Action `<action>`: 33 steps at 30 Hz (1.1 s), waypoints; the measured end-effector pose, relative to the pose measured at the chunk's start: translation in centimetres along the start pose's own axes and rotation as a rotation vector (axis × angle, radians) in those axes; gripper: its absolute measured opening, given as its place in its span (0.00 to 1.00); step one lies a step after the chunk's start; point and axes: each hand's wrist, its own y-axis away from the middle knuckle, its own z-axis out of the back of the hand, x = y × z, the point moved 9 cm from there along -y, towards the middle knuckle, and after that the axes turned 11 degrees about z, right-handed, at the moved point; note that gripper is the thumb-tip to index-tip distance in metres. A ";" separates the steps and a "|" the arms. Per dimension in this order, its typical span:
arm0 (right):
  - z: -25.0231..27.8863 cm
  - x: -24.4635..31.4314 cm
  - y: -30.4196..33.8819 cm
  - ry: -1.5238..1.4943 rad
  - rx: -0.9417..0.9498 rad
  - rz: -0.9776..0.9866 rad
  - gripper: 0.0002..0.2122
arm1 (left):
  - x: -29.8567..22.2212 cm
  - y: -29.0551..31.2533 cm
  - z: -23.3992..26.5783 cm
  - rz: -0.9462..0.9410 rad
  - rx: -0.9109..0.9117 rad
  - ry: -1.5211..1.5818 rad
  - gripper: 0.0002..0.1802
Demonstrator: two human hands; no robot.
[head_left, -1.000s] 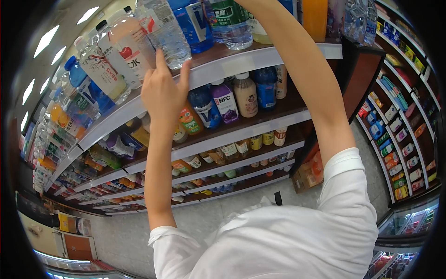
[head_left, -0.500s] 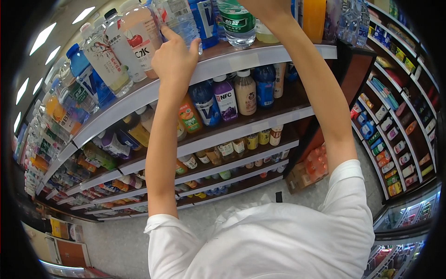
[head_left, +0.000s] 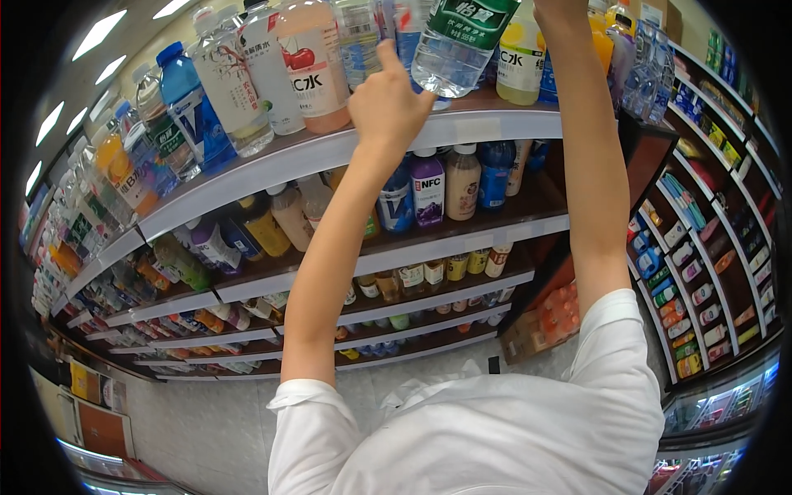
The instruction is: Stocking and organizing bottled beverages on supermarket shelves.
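My left hand is at the front edge of the top shelf, its index finger stretched up and its thumb held out to the side. The thumb tip is close to the base of a clear water bottle with a green label. This bottle leans with its upper end to the right; its cap is out of view. Behind my left hand stands a clear bottle. My right hand is at the upper edge, close to the leaning bottle's upper part, its fingers cut off. A yellow-labelled bottle stands below it.
Left along the shelf stand a pink cherry-label bottle, a blue bottle and several others. Lower shelves hold a purple bottle and more drinks. Pink bottles sit on the floor beside the shelf's right end. Another stocked shelf curves on the right.
The green-labelled bottle has gone from upright to tilted. My left hand has moved right along the shelf, from the clear bottle towards it. My right hand has shifted right and up, partly out of view.
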 end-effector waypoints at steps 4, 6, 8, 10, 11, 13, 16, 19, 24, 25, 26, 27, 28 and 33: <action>-1.5 1.7 0.5 -0.102 -0.029 0.034 0.16 | -1.0 0.2 -1.8 -0.024 0.181 0.210 0.33; -1.3 2.6 1.0 0.052 -0.084 0.139 0.16 | -2.2 1.5 -2.4 -0.175 0.365 -0.006 0.25; -2.3 3.1 2.1 0.096 -0.146 0.321 0.18 | -1.3 3.3 0.1 -0.378 0.121 -0.053 0.19; -2.9 2.6 2.8 0.203 -0.111 0.290 0.20 | -1.3 5.0 4.4 -0.427 -0.121 0.137 0.14; -3.3 1.8 3.1 0.264 -0.095 0.264 0.21 | -1.4 5.3 4.7 -0.439 -0.113 0.151 0.14; -4.2 1.7 3.6 0.313 -0.167 0.346 0.24 | -1.5 5.4 5.3 -0.420 -0.078 0.153 0.10; -9.1 -0.7 4.7 0.435 0.129 0.225 0.27 | -1.6 5.1 6.0 -0.545 -0.194 0.113 0.13; -12.6 -0.7 4.8 0.466 0.301 0.124 0.27 | -0.3 5.1 4.4 -0.575 -0.150 0.037 0.17; -13.2 -3.7 3.7 0.713 0.526 0.088 0.25 | 0.1 5.5 2.0 -0.569 -0.098 -0.181 0.22; -12.5 -3.8 3.7 0.716 0.528 0.089 0.25 | 0.1 5.6 2.0 -0.567 -0.098 -0.178 0.22; -11.0 -2.7 3.1 0.651 0.407 0.165 0.24 | 0.3 5.6 1.9 -0.545 -0.111 -0.213 0.22; -9.3 -1.1 2.5 0.582 0.282 0.242 0.23 | 0.3 5.5 1.9 -0.525 -0.127 -0.250 0.23; -8.5 -1.4 2.1 0.582 0.283 0.236 0.23 | 0.5 5.5 1.7 -0.525 -0.121 -0.251 0.23; 0.4 -0.2 -0.7 0.771 -0.027 0.357 0.21 | 0.4 5.4 1.8 -0.535 -0.153 -0.254 0.22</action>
